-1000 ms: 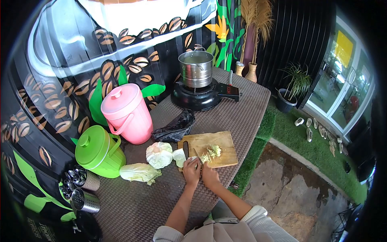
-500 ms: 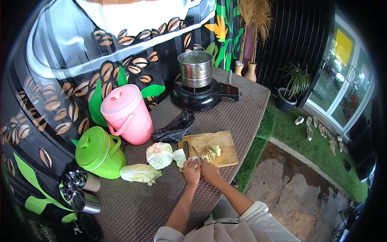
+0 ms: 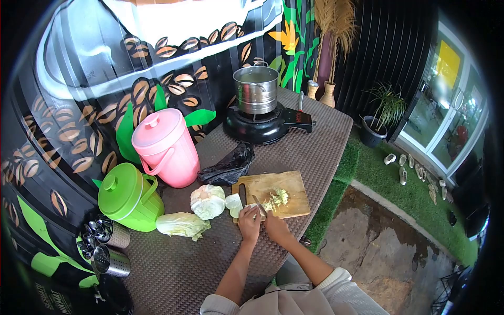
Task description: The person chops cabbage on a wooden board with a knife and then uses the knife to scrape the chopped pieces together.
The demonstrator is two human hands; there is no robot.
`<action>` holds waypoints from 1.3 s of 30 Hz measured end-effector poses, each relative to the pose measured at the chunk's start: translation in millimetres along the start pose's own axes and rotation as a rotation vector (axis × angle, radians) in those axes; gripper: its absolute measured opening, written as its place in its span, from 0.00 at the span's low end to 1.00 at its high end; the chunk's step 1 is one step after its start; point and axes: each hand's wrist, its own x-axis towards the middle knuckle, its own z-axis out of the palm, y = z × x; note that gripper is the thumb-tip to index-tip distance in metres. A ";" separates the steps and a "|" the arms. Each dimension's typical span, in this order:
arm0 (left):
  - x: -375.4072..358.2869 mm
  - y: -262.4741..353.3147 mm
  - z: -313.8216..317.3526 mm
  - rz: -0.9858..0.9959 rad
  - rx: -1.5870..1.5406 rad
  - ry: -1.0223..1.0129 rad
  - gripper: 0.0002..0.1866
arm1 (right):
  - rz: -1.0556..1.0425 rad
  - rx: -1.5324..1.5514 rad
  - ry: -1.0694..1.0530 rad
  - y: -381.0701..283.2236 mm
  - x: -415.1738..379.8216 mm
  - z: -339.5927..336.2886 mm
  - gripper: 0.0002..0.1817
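Observation:
At the near edge of the wooden cutting board (image 3: 295, 193), my left hand (image 3: 249, 222) is closed on a pale piece of cabbage, mostly hidden by the fingers. My right hand (image 3: 276, 228) grips a knife (image 3: 259, 201), its blade angled up and left beside the left fingertips. Finely cut cabbage (image 3: 278, 198) lies in a small heap beyond the blade. A loose cabbage leaf piece (image 3: 234, 205) rests at the board's left edge. Left of it sit a round cabbage (image 3: 208, 201) and a long napa cabbage (image 3: 184, 226).
A black plastic bag (image 3: 229, 166) lies behind the board. Pink (image 3: 167, 149) and green (image 3: 131, 198) lidded buckets stand along the wall, near cutlery holders (image 3: 111, 261). A steel pot (image 3: 255, 90) sits on a black stove (image 3: 254, 128) at the far end.
The knife blade and my right hand have shifted slightly right, opening a small gap from the left fingers. My left hand stays nearly in place. The camera view has shifted a little.

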 end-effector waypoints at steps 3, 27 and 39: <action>0.2 -0.6 0.0 0.027 0.006 0.008 0.09 | 0.045 -0.016 -0.016 -6.0 -7.5 3.5 0.13; 0.6 1.8 -2.3 0.026 0.002 0.002 0.09 | 0.045 0.029 -0.062 -8.3 -3.3 -6.7 0.12; 2.5 2.3 -2.6 0.044 -0.068 0.031 0.10 | 0.072 0.107 -0.158 0.2 9.8 -19.7 0.13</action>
